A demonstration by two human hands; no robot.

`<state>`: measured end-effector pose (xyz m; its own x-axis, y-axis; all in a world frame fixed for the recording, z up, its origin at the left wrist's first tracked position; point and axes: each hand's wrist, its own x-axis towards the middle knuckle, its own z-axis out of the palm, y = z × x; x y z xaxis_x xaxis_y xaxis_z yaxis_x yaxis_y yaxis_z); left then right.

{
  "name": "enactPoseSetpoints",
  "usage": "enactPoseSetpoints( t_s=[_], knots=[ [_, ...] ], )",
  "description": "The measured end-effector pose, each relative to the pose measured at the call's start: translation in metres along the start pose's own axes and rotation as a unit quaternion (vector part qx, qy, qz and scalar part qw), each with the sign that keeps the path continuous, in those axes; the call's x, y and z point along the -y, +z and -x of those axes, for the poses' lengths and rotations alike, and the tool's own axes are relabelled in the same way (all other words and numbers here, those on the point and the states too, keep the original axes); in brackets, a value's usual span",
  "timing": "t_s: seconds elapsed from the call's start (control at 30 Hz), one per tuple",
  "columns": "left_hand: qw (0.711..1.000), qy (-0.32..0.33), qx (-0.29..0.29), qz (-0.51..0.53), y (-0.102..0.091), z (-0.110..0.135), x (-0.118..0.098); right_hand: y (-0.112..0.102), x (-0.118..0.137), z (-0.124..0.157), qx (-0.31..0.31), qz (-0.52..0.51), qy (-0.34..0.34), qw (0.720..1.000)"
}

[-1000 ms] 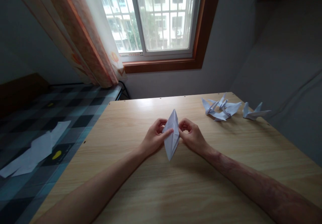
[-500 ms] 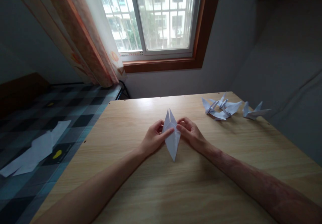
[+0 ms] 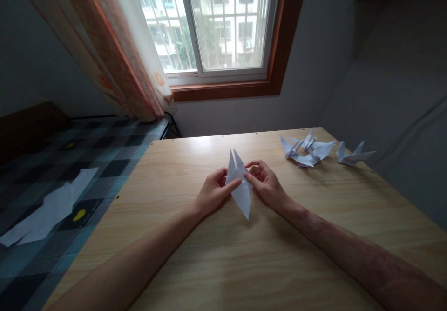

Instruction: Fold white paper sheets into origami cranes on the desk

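Observation:
A white folded paper piece [image 3: 240,187], long and diamond-shaped with two points at its far end, is held just above the wooden table [image 3: 223,264]. My left hand [image 3: 213,192] pinches its left side, thumb and fingers closed on the paper. My right hand [image 3: 266,183] pinches its right side near the upper flap. The lower tip of the paper points toward me and slightly right.
Finished white paper cranes [image 3: 304,150] lie at the table's far right, with one more crane [image 3: 352,156] near the right edge. A bed with a checked cover [image 3: 70,162] holds loose white paper sheets [image 3: 49,208] on the left. A window and curtain stand behind the table.
The two upper points of the paper have spread apart. The lower tip has swung to the right, and my right hand has shifted a little up along the flap.

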<state>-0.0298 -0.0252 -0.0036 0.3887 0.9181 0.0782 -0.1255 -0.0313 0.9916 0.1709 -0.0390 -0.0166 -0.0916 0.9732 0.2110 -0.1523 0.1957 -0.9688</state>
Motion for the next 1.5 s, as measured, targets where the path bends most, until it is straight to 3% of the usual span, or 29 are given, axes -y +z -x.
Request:
enactPoseSetpoints(
  t_s=[0.27,0.73,1.03,1.23,1.37,1.5],
  knots=[
    [0.999,0.048,-0.019,0.003,0.0,-0.001,0.003,0.002,0.0,0.001,0.023,-0.01,0.002,1.0],
    [0.999,0.01,-0.042,0.012,0.002,0.0,-0.005,0.003,0.003,0.006,0.054,0.035,0.011,0.998],
    [0.996,0.01,-0.084,0.015,-0.008,-0.008,0.002,-0.001,0.013,0.011,0.112,0.12,-0.068,0.984],
    [0.994,0.03,-0.101,0.008,-0.009,-0.008,0.008,0.001,0.004,0.007,0.052,0.139,-0.057,0.987],
    [0.997,0.038,-0.064,-0.032,-0.005,-0.003,0.002,-0.001,-0.001,0.005,0.011,0.113,-0.019,0.993],
    [0.999,0.043,-0.011,-0.023,-0.001,0.002,-0.004,-0.003,-0.002,0.004,0.008,0.063,-0.008,0.998]
  ],
)
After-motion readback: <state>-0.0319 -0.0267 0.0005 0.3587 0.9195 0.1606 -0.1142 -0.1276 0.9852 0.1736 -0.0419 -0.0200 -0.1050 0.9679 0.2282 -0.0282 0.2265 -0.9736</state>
